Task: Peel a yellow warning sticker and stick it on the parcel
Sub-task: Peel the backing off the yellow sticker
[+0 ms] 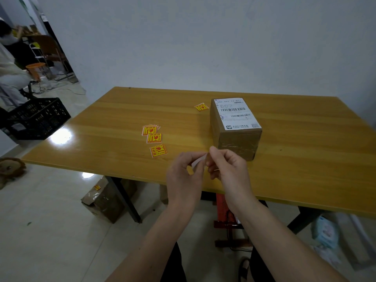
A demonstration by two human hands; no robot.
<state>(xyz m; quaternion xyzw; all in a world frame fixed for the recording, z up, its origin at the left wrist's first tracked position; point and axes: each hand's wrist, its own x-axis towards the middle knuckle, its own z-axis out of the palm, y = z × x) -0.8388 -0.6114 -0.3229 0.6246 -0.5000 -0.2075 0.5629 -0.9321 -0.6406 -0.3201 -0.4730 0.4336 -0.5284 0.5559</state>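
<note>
A brown cardboard parcel [236,127] with a white shipping label on top stands on the wooden table [114,110]. In front of it, over the table's near edge, my left hand [184,176] and my right hand [227,169] meet and pinch one sticker [199,162] between the fingertips. Only its white backing side shows; the fingers hide the rest. More yellow warning stickers lie on the table: a small pile [150,130], one [154,138] just below it, one [158,150] nearer me, and one [201,107] left of the parcel.
A black plastic crate [36,117] sits off the table's left end. Cardboard boxes [105,200] lie on the floor under the table beside a black table leg [126,200]. A seated person [10,64] is at the far left. A white wall stands behind the table.
</note>
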